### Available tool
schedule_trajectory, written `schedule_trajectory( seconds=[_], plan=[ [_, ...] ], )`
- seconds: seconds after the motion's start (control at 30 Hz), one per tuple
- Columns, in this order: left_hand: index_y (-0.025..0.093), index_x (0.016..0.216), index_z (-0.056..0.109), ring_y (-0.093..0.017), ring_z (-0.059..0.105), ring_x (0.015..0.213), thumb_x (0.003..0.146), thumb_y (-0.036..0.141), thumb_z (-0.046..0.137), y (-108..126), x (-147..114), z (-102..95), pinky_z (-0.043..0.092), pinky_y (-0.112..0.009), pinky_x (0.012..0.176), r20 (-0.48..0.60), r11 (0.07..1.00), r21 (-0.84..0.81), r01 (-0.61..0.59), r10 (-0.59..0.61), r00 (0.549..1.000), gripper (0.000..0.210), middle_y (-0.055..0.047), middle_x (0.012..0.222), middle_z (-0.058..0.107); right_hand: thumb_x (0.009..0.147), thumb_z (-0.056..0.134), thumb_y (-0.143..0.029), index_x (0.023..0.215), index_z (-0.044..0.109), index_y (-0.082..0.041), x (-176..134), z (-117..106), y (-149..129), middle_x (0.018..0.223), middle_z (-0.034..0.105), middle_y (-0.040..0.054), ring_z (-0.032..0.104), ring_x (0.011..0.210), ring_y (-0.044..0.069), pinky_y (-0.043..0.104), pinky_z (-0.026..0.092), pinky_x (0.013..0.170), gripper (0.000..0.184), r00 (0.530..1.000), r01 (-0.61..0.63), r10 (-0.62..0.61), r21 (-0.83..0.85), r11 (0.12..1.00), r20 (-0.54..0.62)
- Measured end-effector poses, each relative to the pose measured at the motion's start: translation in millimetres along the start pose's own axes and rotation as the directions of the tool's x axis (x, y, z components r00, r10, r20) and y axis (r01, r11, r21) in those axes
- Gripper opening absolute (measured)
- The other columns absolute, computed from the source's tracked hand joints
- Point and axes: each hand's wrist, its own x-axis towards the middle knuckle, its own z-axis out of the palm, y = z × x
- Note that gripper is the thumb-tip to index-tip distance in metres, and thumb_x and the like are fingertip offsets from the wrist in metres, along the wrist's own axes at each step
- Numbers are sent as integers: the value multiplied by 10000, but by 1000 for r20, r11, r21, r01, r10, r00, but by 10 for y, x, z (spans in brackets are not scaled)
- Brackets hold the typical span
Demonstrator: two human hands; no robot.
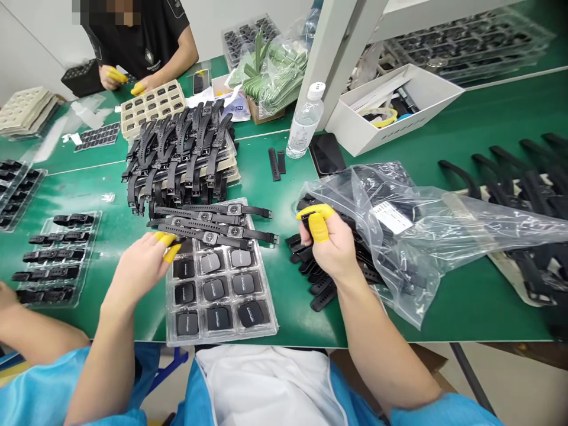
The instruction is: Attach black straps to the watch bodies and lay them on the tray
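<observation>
My left hand, with yellow finger covers, is closed in a pinch at the upper left of a clear plastic tray. A small dark piece shows at its fingertips, too hidden to name. Square black watch bodies sit in the tray's pockets. Several watches with straps lie across its far end. On the right, my right hand, also in yellow covers, is closed on a black watch strap, mostly hidden by the fingers. Below that hand lies a pile of black straps, beside a clear bag.
Stacked trays of strapped watches stand ahead. A water bottle, a phone and a white box are behind the bag. Another tray of watches lies left. A co-worker sits opposite; another person's arm enters at left.
</observation>
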Motion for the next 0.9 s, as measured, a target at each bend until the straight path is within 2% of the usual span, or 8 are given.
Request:
schedule_trajectory(
  seconds=[0.07, 0.13, 0.2, 0.27, 0.4, 0.57, 0.77, 0.9],
  plan=[
    [189, 1132, 604, -266, 708, 842, 1005, 363, 478, 149, -10, -156, 553, -363, 699, -60, 979, -182, 93, -105, 993, 250, -114, 1013, 736, 1002, 589, -583, 1002, 585, -246, -107, 155, -103, 630, 554, -48, 477, 517, 141, 271, 405, 510, 337, 988, -123, 94, 256, 959, 120],
    [188, 1176, 555, -228, 724, 802, 1012, 355, 480, 405, 50, -242, 565, -329, 680, -69, 915, -393, 95, -132, 989, 245, -110, 1065, 734, 973, 638, -582, 994, 575, -236, -212, 314, -180, 660, 587, -37, 492, 533, 137, 265, 415, 504, 353, 934, -278, 151, 393, 877, 324],
    [186, 1212, 527, -226, 740, 857, 1018, 316, 480, 706, 171, -214, 591, -334, 732, -68, 850, -527, -14, -26, 997, 238, -128, 1113, 721, 956, 660, -589, 981, 581, -217, -298, 438, -219, 666, 609, -25, 503, 539, 132, 265, 430, 511, 381, 849, -408, 173, 413, 814, 499],
    [175, 1244, 513, -241, 742, 892, 1006, 256, 501, 968, 313, -86, 609, -357, 766, -47, 805, -583, -112, 105, 993, 251, -126, 1066, 720, 945, 672, -600, 960, 582, -200, -351, 509, -222, 654, 615, -22, 506, 535, 124, 261, 435, 517, 410, 776, -488, 179, 396, 778, 604],
    [159, 1385, 457, -257, 695, 1112, 957, 96, 461, 1194, 492, 232, 619, -404, 909, -206, 685, -623, -377, 322, 924, 432, -160, 1214, 673, 937, 684, -587, 913, 573, -187, -369, 542, -178, 635, 618, -24, 494, 512, 108, 245, 399, 489, 416, 716, -564, 167, 420, 711, 678],
    [185, 1476, 439, -270, 623, 1250, 976, 58, 427, 1140, 500, 359, 586, -458, 1025, -367, 615, -595, -519, 367, 855, 517, -163, 1318, 636, 921, 711, -524, 893, 595, -173, -360, 547, -113, 589, 604, -35, 457, 461, 96, 231, 339, 436, 370, 710, -614, 194, 460, 642, 677],
    [219, 1508, 427, -259, 631, 1264, 996, 81, 429, 1150, 478, 429, 591, -436, 1031, -430, 631, -574, -522, 309, 848, 530, -136, 1331, 643, 901, 726, -455, 897, 621, -169, -363, 581, -92, 522, 561, -57, 409, 423, 91, 231, 296, 431, 305, 760, -604, 233, 527, 598, 607],
    [198, 1510, 420, -256, 624, 1244, 998, 76, 425, 1182, 475, 471, 591, -418, 1008, -458, 646, -558, -521, 285, 842, 526, -149, 1292, 629, 890, 734, -435, 859, 614, -178, -362, 597, -140, 505, 552, -56, 393, 413, 89, 232, 279, 428, 286, 758, -630, 264, 568, 529, 596]
  ],
)
